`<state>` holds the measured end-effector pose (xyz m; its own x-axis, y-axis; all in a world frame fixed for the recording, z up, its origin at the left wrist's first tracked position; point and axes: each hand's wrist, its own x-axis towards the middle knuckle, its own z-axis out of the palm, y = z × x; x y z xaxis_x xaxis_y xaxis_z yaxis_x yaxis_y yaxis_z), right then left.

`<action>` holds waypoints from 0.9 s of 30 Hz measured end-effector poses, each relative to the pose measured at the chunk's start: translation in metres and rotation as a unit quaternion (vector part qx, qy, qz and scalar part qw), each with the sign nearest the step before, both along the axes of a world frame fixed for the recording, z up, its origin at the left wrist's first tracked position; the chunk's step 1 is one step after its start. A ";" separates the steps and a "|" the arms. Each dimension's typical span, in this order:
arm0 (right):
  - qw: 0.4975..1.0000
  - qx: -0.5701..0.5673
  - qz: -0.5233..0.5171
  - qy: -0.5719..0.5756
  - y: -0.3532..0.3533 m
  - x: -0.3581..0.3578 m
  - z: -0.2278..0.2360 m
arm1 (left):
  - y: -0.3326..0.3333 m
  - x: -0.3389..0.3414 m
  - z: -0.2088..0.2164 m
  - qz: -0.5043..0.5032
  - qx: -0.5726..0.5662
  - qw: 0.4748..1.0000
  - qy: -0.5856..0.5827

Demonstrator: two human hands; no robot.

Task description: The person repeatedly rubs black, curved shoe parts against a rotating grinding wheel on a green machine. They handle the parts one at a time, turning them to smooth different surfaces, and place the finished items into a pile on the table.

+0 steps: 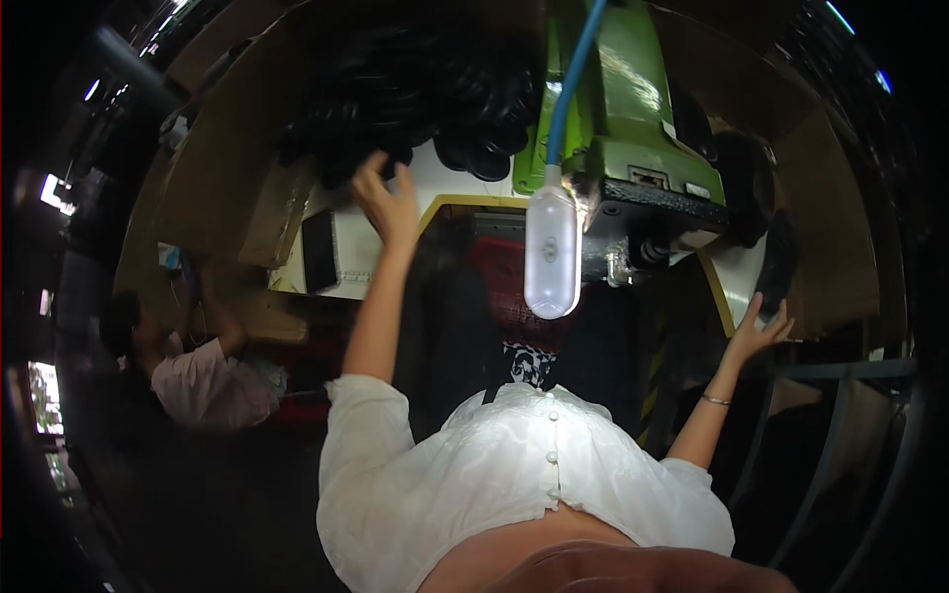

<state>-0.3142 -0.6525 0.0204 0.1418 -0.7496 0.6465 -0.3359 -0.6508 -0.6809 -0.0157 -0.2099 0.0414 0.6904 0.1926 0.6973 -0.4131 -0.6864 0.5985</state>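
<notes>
On the left, my left hand [388, 206] reaches to the near edge of a heap of glossy black, rounded pieces [405, 94] that look like shoe soles. Its thumb and fingers are apart; I see nothing held, though dark pieces lie right at the fingertips. Over on the right, my right hand [759, 334] has its fingers spread. Just beyond it a long black sole-shaped piece [779, 262] leans at the table's right end, its lower tip close to my thumb and fingers. Whether they touch is unclear.
A green machine [633, 109] stands centre right, with a white lamp [552, 252] on a blue cable before it. A dark phone [319, 251] lies on the white table [435, 178]. Cardboard [203, 198] stands left, a metal rack [840, 372] right. Another person [208, 381] sits left.
</notes>
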 end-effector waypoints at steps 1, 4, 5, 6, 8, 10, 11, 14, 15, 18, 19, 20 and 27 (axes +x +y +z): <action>0.999 0.013 0.040 -0.018 0.010 0.003 -0.004 | 0.019 0.018 0.020 0.053 0.032 0.996 -0.070; 0.995 0.001 0.099 0.013 0.038 0.013 -0.023 | 0.075 0.079 0.051 0.159 0.000 0.987 -0.032; 0.989 0.040 0.140 -0.004 0.049 0.016 -0.027 | 0.092 0.096 0.060 0.156 0.041 0.984 0.070; 0.979 0.080 0.184 -0.023 0.063 0.022 -0.029 | 0.117 0.116 0.062 0.173 0.103 0.973 0.115; 0.973 0.107 0.207 -0.007 0.081 0.029 -0.031 | 0.139 0.136 0.071 0.102 0.160 0.965 0.182; 0.963 0.122 0.238 0.011 0.094 0.032 -0.033 | 0.140 0.137 0.073 0.114 0.196 0.960 0.163; 0.960 0.129 0.249 0.005 0.096 0.034 -0.036 | 0.139 0.134 0.077 0.120 0.215 0.957 0.151; 0.951 0.147 0.273 0.012 0.099 0.038 -0.041 | 0.126 0.114 0.102 0.172 0.254 0.952 -0.014; 0.951 0.137 0.278 0.021 0.103 0.040 -0.040 | 0.136 0.114 0.111 0.090 0.212 0.963 -0.139; 0.957 0.122 0.259 0.053 0.104 0.029 -0.036 | 0.078 0.011 0.127 0.149 0.180 0.949 -0.213; 0.954 0.129 0.265 0.049 0.104 0.028 -0.042 | 0.065 -0.028 0.130 0.056 -0.076 0.976 -0.195; 0.945 0.149 0.289 0.034 0.109 0.030 -0.048 | 0.077 -0.064 0.135 0.101 0.021 0.963 -0.249; 0.538 0.637 0.540 0.114 0.186 0.035 -0.068 | -0.004 -0.164 0.056 -0.168 -0.226 0.959 -0.032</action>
<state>-0.2789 -0.4667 -0.0476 0.9059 0.0350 -0.4220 -0.4004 0.3957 -0.8265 -0.1793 -0.2139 0.0971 0.7247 0.2589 0.6386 -0.6120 -0.1842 0.7691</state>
